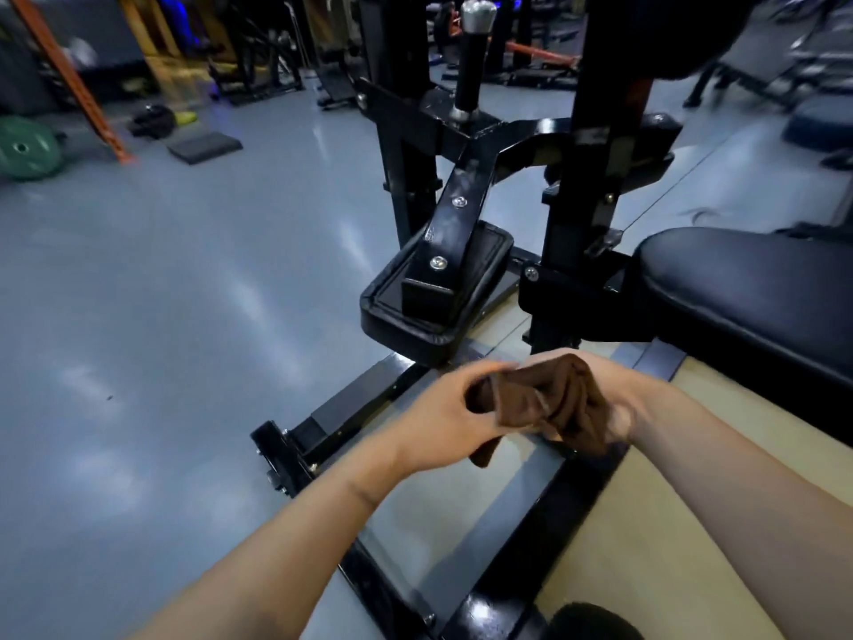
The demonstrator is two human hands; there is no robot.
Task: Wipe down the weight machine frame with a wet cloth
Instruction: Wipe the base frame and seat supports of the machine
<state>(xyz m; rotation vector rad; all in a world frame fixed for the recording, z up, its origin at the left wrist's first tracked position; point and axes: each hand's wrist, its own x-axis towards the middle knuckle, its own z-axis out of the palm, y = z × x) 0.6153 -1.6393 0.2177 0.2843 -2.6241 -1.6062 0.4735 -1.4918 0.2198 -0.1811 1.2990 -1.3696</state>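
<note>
Crumpled brown cloth (pixel 549 399) gripped between left hand (pixel 443 418) and right hand (pixel 614 399), above black steel machine frame (pixel 544 510).
Nearby: black padded footrest (pixel 434 288), black vinyl seat (pixel 757 293), green weight plate (pixel 27 147).

Bunched brown cloth (pixel 549 399) held above the black weight machine frame's (pixel 466 214) floor bars
</note>
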